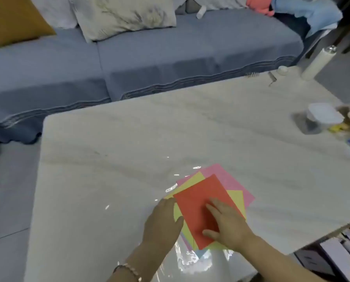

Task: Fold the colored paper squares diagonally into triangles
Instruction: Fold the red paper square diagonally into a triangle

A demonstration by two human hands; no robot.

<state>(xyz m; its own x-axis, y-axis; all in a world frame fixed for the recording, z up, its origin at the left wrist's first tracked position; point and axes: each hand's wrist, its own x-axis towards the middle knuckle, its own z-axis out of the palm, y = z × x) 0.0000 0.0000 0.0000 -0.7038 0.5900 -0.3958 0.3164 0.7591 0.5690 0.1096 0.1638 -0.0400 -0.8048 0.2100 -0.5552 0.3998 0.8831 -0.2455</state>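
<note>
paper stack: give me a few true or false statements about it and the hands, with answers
1. The red sheet lies on top of the stack. True.
2. The red sheet is folded into a triangle. False: it lies flat and unfolded.
3. The right hand rests with straight fingers on the red sheet. True.
4. The left hand holds a sheet up in the air. False: it rests at the stack's left edge.

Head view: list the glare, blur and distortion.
In the head view, glare patches glint on the table beside and below the paper stack; the lidded container far right is smeared; the wide lens bows the sofa front; the red sheet looks sharp.
</note>
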